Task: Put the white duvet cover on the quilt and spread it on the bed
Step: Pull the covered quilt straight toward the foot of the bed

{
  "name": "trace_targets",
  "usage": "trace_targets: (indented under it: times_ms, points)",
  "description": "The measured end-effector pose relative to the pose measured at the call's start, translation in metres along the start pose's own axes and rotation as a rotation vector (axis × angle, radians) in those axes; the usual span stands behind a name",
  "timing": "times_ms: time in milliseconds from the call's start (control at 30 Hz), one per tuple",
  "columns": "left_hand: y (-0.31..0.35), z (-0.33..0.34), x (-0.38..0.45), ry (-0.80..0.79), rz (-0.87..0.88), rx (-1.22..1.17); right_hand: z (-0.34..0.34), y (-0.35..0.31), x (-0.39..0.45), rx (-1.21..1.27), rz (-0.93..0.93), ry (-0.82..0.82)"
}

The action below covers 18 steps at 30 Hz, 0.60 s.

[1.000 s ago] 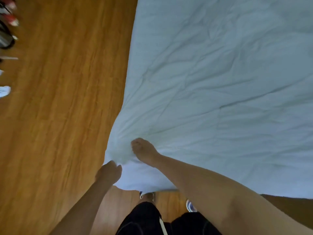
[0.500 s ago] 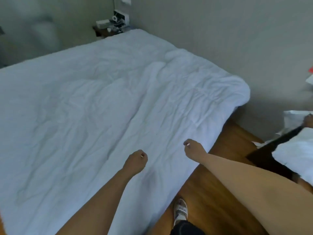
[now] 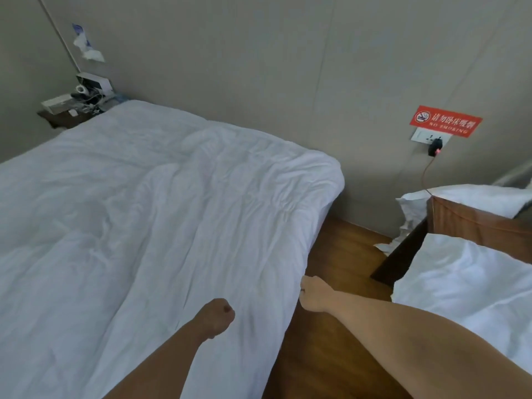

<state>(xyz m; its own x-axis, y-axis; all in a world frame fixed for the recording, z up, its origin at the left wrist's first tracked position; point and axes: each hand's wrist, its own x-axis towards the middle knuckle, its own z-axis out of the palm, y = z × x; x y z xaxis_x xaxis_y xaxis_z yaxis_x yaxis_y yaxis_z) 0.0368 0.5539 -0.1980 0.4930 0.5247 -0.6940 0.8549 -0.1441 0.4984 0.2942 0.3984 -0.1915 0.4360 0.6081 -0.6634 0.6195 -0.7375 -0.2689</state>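
The white duvet (image 3: 149,226), in its cover, lies wrinkled over the bed and hangs over the right side. My left hand (image 3: 217,316) is curled into a fist just above the duvet's near right part, with no fabric visible in it. My right hand (image 3: 315,293) is at the duvet's hanging right edge, with its fingers curled against the fabric there, apparently gripping it. The fingertips are hidden behind the hand.
A wood floor strip (image 3: 331,326) runs between this bed and a second bed with white bedding (image 3: 466,295) on the right. A wooden nightstand (image 3: 475,223) holds white linen. A cluttered bedside shelf (image 3: 72,108) sits at the far corner. A charger cable hangs from a wall socket (image 3: 431,139).
My view swung from the bed's corner and floor up to the bed's right side. Both hands let go of the bunched corner and moved right; the right hand now meets the side edge.
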Motion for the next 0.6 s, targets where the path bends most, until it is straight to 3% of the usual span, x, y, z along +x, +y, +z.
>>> trace_targets:
  times_ms: [167,367,600]
  points:
    - [0.057,-0.035,0.066,0.102,0.110,0.001,-0.060,0.036,0.023,-0.036,0.098,0.147]
    - [0.191,-0.068,0.147,0.111,0.279,0.177,-0.139,0.085,0.078,0.001,0.215,0.215]
    - [0.360,-0.092,0.317,0.126,0.372,0.329,-0.271,0.153,0.251,0.084,0.113,0.195]
